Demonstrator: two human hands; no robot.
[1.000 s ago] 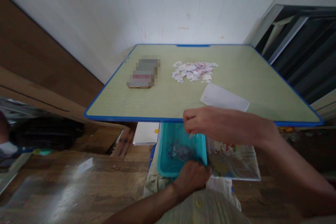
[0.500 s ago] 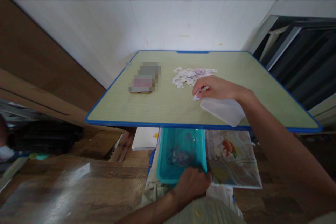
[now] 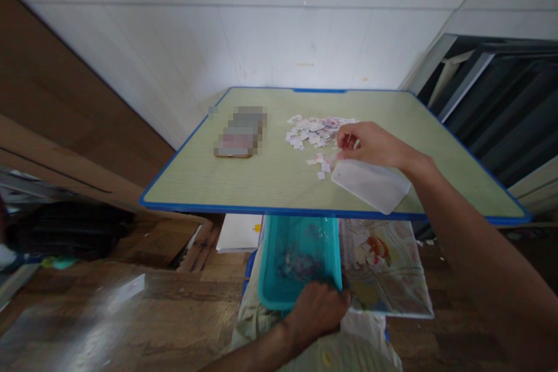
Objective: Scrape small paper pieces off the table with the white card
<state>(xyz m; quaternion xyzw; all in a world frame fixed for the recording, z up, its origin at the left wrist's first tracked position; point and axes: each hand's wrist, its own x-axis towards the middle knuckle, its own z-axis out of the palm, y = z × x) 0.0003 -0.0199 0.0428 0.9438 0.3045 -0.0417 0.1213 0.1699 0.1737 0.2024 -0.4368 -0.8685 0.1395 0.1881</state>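
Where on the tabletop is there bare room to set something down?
Left front: tabletop between the blurred item and the front edge. Right: behind the forearm, from the right hand to the right edge. Crowded: the middle, where paper scraps, hand and white card cluster.

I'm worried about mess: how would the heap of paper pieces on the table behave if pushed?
The heap of paper pieces would likely spread rather than slide as one, since they lie loose and overlapping. Each is probably light, being small and thin-looking. They seem unlikely to roll, looking flat.

Matt paper scraps (image 3: 311,129), smooth plastic tub (image 3: 272,293), wood-grain tabletop (image 3: 226,186), glossy wood-look floor (image 3: 187,314)
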